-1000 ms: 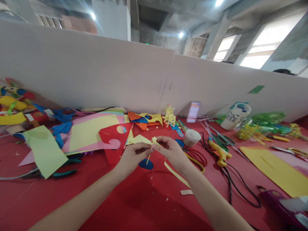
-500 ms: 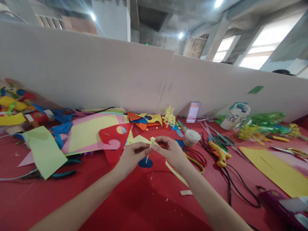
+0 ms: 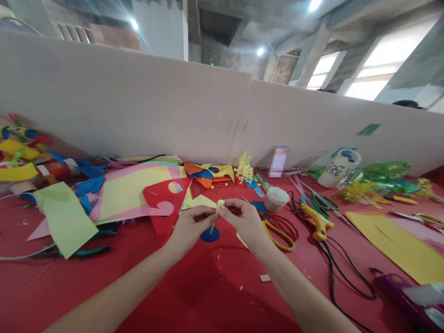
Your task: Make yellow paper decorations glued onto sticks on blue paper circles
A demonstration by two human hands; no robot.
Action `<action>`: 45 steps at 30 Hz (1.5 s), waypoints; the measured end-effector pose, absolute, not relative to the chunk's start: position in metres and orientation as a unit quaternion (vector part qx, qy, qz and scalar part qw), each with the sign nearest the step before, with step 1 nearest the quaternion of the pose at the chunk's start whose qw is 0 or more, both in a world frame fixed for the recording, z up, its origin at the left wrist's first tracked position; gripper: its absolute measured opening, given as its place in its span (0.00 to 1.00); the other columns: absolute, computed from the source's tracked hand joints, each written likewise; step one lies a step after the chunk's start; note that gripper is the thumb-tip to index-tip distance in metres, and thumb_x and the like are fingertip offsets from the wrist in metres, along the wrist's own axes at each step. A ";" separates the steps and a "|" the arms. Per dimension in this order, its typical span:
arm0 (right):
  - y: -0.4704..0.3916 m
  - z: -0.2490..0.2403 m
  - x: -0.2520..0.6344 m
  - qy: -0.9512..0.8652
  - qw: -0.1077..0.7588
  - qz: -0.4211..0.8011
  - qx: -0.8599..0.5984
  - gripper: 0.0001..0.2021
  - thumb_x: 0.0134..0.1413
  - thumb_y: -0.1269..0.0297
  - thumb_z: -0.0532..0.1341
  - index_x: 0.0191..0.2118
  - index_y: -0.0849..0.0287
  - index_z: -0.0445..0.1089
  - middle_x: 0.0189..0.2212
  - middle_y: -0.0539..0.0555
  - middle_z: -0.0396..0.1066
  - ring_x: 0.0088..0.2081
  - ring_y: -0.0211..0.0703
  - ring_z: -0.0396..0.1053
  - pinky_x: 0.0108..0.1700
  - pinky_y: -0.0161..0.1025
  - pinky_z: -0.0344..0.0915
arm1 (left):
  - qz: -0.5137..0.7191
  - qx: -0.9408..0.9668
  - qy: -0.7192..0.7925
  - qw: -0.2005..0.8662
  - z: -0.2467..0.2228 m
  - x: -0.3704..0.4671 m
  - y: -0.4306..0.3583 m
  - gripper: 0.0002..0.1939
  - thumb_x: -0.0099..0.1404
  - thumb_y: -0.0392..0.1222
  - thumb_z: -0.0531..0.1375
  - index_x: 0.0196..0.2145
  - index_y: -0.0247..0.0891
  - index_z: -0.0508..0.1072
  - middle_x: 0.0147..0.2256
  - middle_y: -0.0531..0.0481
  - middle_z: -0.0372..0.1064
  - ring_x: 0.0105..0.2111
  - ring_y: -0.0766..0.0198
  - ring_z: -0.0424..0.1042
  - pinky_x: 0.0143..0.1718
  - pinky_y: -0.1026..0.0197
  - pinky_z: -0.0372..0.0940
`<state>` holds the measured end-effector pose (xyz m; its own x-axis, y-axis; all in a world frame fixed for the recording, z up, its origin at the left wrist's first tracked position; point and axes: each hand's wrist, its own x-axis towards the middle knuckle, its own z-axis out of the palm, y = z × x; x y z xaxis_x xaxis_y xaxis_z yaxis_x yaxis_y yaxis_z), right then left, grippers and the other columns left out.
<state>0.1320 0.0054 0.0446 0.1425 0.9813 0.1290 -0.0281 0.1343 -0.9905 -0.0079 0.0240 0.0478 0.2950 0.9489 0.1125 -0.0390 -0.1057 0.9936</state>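
In front of me, my left hand (image 3: 192, 225) and my right hand (image 3: 244, 220) meet, fingertips pinched around a narrow pale yellow paper strip (image 3: 220, 204). Its upper end is bunched into a small folded knot between both thumbs and index fingers. A short tail of the strip hangs below, over a blue round piece (image 3: 210, 235) on the table. Fingers cover part of the fold. Beyond the hands stands a cluster of pale yellow curled pieces (image 3: 244, 171).
A red cut sheet (image 3: 163, 194) and stacked coloured sheets (image 3: 121, 189) lie left. To the right are yellow-handled scissors (image 3: 282, 243), a paper cup (image 3: 276, 200), a yellow glue gun (image 3: 317, 222) with its cord, and a purple tool (image 3: 398, 291). A white partition (image 3: 138, 101) runs behind.
The strip's upper end has turned and bunched closer between the fingertips. My right forearm has shifted slightly, showing more of the yellow scissor handle and less of a pale strip below it.
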 end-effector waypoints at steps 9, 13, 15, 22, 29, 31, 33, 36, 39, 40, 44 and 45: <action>0.004 0.045 0.129 -0.473 0.594 0.401 -0.513 0.10 0.37 0.60 0.65 0.27 0.59 0.69 0.25 0.51 0.71 0.28 0.41 0.69 0.33 0.39 0.66 | 0.443 0.608 0.370 0.545 0.036 -0.010 0.028 0.06 0.50 0.40 0.64 0.27 0.36 0.76 0.25 0.51 0.72 0.26 0.66 0.68 0.30 0.65 0.64; 0.008 0.039 0.131 -0.479 0.589 0.391 -0.521 0.11 0.39 0.58 0.64 0.29 0.59 0.69 0.26 0.52 0.71 0.30 0.41 0.69 0.36 0.40 0.65 | 0.428 0.616 0.377 0.543 0.032 -0.011 0.031 0.08 0.51 0.40 0.63 0.30 0.36 0.76 0.29 0.50 0.74 0.29 0.65 0.70 0.32 0.64 0.65; 0.009 0.042 0.138 -0.517 0.554 0.401 -0.514 0.13 0.41 0.58 0.64 0.33 0.59 0.69 0.30 0.53 0.72 0.34 0.42 0.69 0.39 0.40 0.65 | 0.426 0.616 0.397 0.531 0.032 -0.011 0.033 0.08 0.51 0.41 0.63 0.29 0.36 0.77 0.28 0.49 0.74 0.29 0.64 0.70 0.32 0.64 0.65; -0.005 0.071 0.181 -0.641 0.393 0.399 -0.525 0.07 0.55 0.59 0.54 0.38 0.55 0.60 0.31 0.52 0.69 0.36 0.41 0.68 0.41 0.41 0.64 | 0.449 0.610 0.427 0.494 0.036 -0.018 0.043 0.09 0.51 0.43 0.62 0.30 0.36 0.76 0.33 0.47 0.74 0.35 0.60 0.71 0.37 0.62 0.66; -0.020 0.084 0.183 -0.778 0.248 0.327 -0.476 0.10 0.52 0.75 0.51 0.35 0.55 0.66 0.29 0.49 0.69 0.31 0.37 0.66 0.34 0.35 0.62 | 0.440 0.616 0.447 0.477 0.035 -0.021 0.045 0.12 0.51 0.46 0.62 0.32 0.36 0.75 0.33 0.46 0.74 0.33 0.59 0.71 0.32 0.61 0.67; -0.023 0.088 0.178 -0.793 0.238 0.311 -0.466 0.15 0.50 0.78 0.50 0.35 0.54 0.70 0.29 0.49 0.72 0.32 0.38 0.68 0.35 0.35 0.62 | 0.438 0.636 0.444 0.454 0.033 -0.022 0.045 0.12 0.52 0.45 0.61 0.32 0.36 0.75 0.33 0.47 0.74 0.33 0.59 0.71 0.32 0.61 0.67; -0.027 0.091 0.172 -0.799 0.237 0.296 -0.467 0.18 0.47 0.78 0.50 0.36 0.53 0.73 0.32 0.49 0.74 0.34 0.40 0.70 0.36 0.36 0.63 | 0.430 0.669 0.432 0.425 0.030 -0.022 0.045 0.10 0.54 0.45 0.60 0.32 0.37 0.74 0.31 0.47 0.73 0.32 0.59 0.71 0.32 0.61 0.66; -0.035 0.096 0.163 -0.803 0.228 0.279 -0.474 0.19 0.45 0.78 0.52 0.37 0.52 0.74 0.32 0.49 0.76 0.32 0.42 0.72 0.35 0.36 0.64 | 0.410 0.729 0.403 0.373 0.028 -0.022 0.042 0.08 0.56 0.43 0.59 0.31 0.38 0.74 0.30 0.48 0.73 0.31 0.61 0.71 0.34 0.61 0.65; -0.041 0.100 0.154 -0.801 0.235 0.238 -0.497 0.13 0.46 0.74 0.56 0.33 0.52 0.76 0.26 0.49 0.75 0.25 0.40 0.69 0.27 0.34 0.61 | 0.385 0.798 0.349 0.306 0.032 -0.019 0.034 0.06 0.58 0.41 0.58 0.31 0.40 0.75 0.31 0.48 0.73 0.33 0.60 0.70 0.37 0.59 0.63; -0.042 0.101 0.152 -0.795 0.251 0.226 -0.504 0.11 0.47 0.72 0.58 0.32 0.52 0.76 0.23 0.48 0.74 0.23 0.38 0.68 0.25 0.34 0.59 | 0.376 0.820 0.323 0.286 0.034 -0.017 0.031 0.06 0.58 0.41 0.58 0.31 0.41 0.75 0.30 0.48 0.73 0.34 0.60 0.70 0.39 0.58 0.62; -0.035 0.098 0.156 -0.730 0.358 0.237 -0.532 0.07 0.49 0.63 0.60 0.30 0.54 0.76 0.18 0.49 0.69 0.19 0.34 0.60 0.20 0.32 0.53 | 0.348 0.868 0.244 0.255 0.042 -0.012 0.020 0.07 0.59 0.41 0.58 0.31 0.42 0.77 0.31 0.46 0.74 0.37 0.56 0.69 0.43 0.55 0.60; -0.031 0.096 0.160 -0.712 0.376 0.244 -0.541 0.07 0.48 0.62 0.60 0.30 0.56 0.75 0.19 0.49 0.68 0.19 0.34 0.59 0.20 0.32 0.53 | 0.340 0.873 0.232 0.262 0.044 -0.012 0.017 0.07 0.59 0.41 0.58 0.32 0.42 0.77 0.31 0.46 0.74 0.38 0.56 0.68 0.43 0.55 0.60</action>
